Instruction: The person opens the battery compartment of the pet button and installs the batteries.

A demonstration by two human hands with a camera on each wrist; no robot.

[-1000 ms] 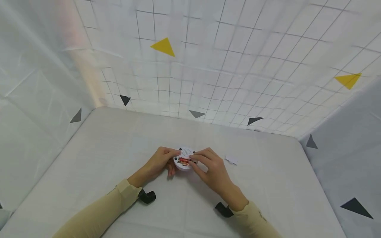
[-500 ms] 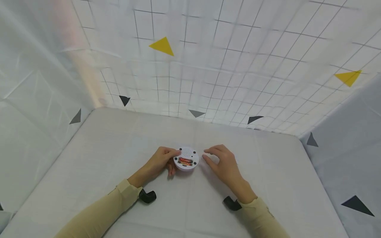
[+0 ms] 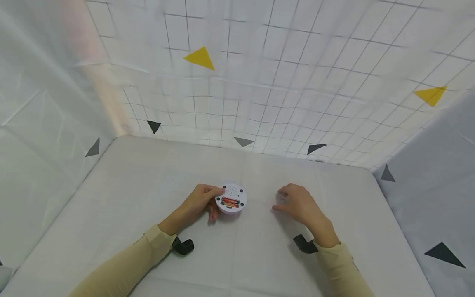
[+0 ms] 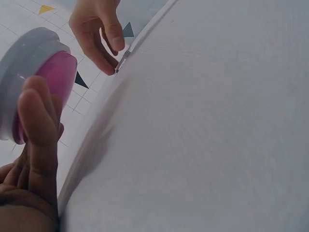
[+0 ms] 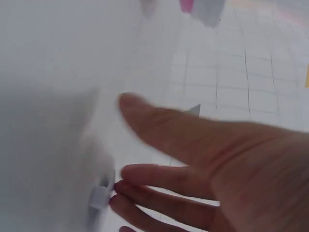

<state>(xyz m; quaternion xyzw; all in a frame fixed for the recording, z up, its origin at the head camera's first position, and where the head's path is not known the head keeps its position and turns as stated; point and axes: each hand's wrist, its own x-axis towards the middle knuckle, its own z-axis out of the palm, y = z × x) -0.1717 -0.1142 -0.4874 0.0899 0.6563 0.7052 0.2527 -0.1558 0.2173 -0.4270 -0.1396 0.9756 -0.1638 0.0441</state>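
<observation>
My left hand (image 3: 196,204) grips a round white device (image 3: 231,206) by its left edge, thumb on the face turned up. That face has speaker holes, several dark feet and an uncovered bay with two red batteries (image 3: 230,202). The left wrist view shows the pink other side (image 4: 62,72) of the device, with fingers against it. To the right, my right hand (image 3: 300,204) is low over the table, thumb and fingers apart. Its fingertips are right at a small white battery cover (image 5: 100,197), seen in the right wrist view and mostly hidden under the hand in the head view.
A white cloth covers the table (image 3: 159,165). White sheeting (image 3: 259,82) with grid lines and yellow and dark triangles rises behind it, and plain sheeting stands on both sides. Black wrist mounts (image 3: 183,246) stick out from both sleeves.
My right hand has left the battery bay of the device and moved right to the battery cover, its fingers spreading. My left hand keeps the device in the same place.
</observation>
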